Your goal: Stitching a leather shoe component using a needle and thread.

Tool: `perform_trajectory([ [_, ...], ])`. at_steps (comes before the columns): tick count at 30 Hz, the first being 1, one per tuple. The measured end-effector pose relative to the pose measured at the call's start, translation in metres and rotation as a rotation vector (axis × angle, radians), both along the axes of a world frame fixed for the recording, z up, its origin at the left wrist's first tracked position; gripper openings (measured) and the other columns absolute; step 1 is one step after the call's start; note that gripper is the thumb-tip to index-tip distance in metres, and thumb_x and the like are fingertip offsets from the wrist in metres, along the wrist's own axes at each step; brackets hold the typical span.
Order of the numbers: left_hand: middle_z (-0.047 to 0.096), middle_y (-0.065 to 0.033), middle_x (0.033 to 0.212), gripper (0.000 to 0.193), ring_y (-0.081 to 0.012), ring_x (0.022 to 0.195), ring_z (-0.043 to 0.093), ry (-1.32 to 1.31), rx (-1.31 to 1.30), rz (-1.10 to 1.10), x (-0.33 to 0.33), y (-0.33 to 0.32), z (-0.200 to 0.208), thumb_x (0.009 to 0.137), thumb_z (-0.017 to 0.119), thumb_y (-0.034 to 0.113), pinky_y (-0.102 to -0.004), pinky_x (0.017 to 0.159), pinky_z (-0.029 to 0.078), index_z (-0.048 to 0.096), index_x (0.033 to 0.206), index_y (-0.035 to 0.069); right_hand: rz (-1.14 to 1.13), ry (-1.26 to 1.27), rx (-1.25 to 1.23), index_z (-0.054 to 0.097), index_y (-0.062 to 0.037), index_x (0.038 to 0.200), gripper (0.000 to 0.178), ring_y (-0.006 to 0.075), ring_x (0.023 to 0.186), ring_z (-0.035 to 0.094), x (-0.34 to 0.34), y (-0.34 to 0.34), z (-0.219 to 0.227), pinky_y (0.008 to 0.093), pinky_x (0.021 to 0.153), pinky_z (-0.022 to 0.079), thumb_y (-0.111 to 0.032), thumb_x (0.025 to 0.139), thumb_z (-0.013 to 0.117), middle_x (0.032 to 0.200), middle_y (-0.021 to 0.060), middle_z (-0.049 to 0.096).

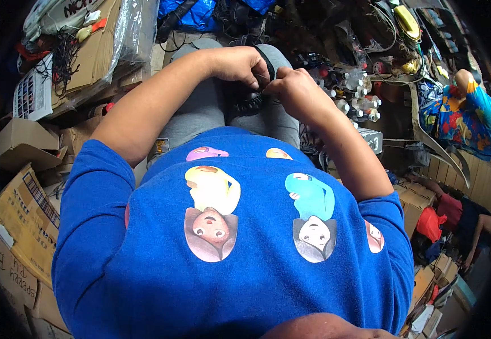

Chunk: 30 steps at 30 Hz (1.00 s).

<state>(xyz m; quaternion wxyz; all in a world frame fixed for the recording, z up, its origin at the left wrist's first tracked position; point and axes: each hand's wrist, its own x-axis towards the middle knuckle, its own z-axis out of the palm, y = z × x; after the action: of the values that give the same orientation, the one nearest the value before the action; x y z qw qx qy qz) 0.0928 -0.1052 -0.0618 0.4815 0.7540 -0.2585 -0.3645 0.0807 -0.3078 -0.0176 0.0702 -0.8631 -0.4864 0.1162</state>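
Both of my hands work close together over my lap, between my grey-clad knees. My left hand [244, 66] is closed with its fingers curled against a black strap-like piece [266, 60] that bends up past the fingertips. My right hand [293, 90] is closed in a pinch just beside it, its fingertips almost meeting the left ones. What it pinches is too small to make out. Below the hands, a dark item [247, 105] with a ridged or laced-looking edge rests between my thighs. Its kind cannot be told, as it is dark and partly covered.
Several clear bottles with pale caps [364, 103] stand right of my knees. Cardboard [90, 51] and an open box [25, 144] crowd the left. A curved blade-like metal piece [435, 146] lies right. Beyond are a person in bright patterned clothes [460, 116] and another in red [450, 210].
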Motion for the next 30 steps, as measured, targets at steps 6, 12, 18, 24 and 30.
perform_trajectory([
  [6,0.065,-0.0121,0.092,0.018,-0.0219,0.083,0.063,-0.42,0.102,0.272,-0.019,-0.003,-0.008,0.073,0.069,0.007,-0.034,0.075,0.049,0.063,0.088,0.001,-0.296,0.535,0.269,0.069,-0.0089,0.096,0.022,0.0229,0.077,0.063,0.011,-0.018,-0.025,0.0328,0.072,0.05,-0.015,0.075,0.071,0.082,0.0097,0.064],
  [12,0.062,-0.0152,0.082,0.028,-0.026,0.075,0.061,-0.278,0.29,0.225,-0.093,0.06,0.02,0.075,0.069,0.019,-0.0374,0.071,0.048,0.062,0.097,0.002,-0.674,1.471,1.271,0.062,-0.0068,0.092,0.019,0.0129,0.075,0.054,0.011,-0.128,-0.015,0.0328,0.072,0.042,-0.026,0.087,0.059,0.082,0.004,0.06],
  [18,0.062,-0.0094,0.084,0.029,-0.0229,0.081,0.06,0.046,0.06,0.768,-0.074,0.132,0.026,0.09,0.055,0.031,-0.0345,0.076,0.046,0.06,0.086,0.003,-0.93,0.877,0.686,0.063,-0.0059,0.111,0.028,0.0111,0.091,0.054,0.016,-0.197,0.0,0.0269,0.084,0.041,-0.023,0.09,0.057,0.096,0.002,0.064],
  [24,0.053,-0.0041,0.07,0.04,-0.017,0.08,0.057,0.454,-1.272,0.774,-0.053,0.1,0.007,0.097,0.043,0.033,-0.0347,0.08,0.044,0.042,0.063,0.013,-0.66,0.329,-0.126,0.063,-0.0016,0.078,0.037,0.0372,0.069,0.058,-0.018,-0.162,-0.051,0.0414,0.063,0.046,-0.038,0.086,0.058,0.073,0.0213,0.06],
  [30,0.064,-0.0112,0.081,0.041,-0.0223,0.075,0.064,0.487,-0.874,0.925,-0.062,0.136,-0.014,0.095,0.045,0.038,-0.0378,0.085,0.046,0.045,0.064,0.011,-0.656,0.24,-0.11,0.06,-0.0068,0.076,0.035,0.0328,0.064,0.056,-0.036,-0.194,-0.086,0.0389,0.058,0.04,-0.039,0.088,0.054,0.064,0.0134,0.056],
])
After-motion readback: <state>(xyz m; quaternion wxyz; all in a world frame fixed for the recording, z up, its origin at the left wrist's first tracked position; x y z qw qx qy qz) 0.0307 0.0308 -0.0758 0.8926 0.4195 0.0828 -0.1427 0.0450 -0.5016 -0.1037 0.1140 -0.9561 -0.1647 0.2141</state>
